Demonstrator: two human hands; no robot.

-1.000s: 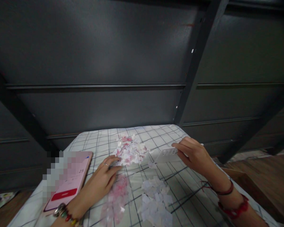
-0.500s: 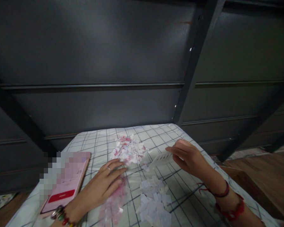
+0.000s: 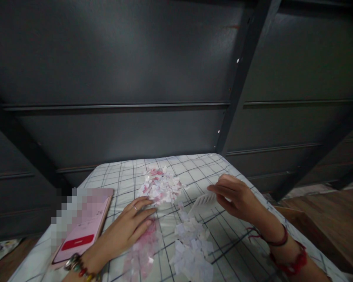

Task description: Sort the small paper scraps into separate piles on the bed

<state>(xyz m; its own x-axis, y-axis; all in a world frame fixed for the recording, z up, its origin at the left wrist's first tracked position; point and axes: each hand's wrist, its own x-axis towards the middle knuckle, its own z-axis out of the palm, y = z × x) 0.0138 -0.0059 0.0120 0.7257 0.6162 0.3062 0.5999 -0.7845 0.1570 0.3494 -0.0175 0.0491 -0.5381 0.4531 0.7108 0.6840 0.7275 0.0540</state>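
Observation:
My right hand (image 3: 235, 197) pinches a white slotted plastic piece (image 3: 202, 201) at its upper end. The lower edge of this piece is at the tablecloth, just beyond a pile of white paper scraps (image 3: 192, 248). My left hand (image 3: 132, 225) lies with fingers stretched out, its fingertips at the near edge of a mixed heap of pink and white scraps (image 3: 161, 186). Under and beside its thumb are pink, see-through scraps (image 3: 144, 250), partly hidden by the hand. A few pale scraps (image 3: 181, 210) lie between the heap and the white pile.
A checked cloth (image 3: 194, 168) covers the table. On the left lies a phone (image 3: 85, 227) with a pink screen, partly blurred out. Dark metal panels (image 3: 135, 133) stand behind the table. A wooden box (image 3: 308, 231) is on the floor at the right.
My right hand and the white slotted piece have shifted very slightly toward the white pile and right. A few pale scraps are nearer that pile. The left hand stays nearly still.

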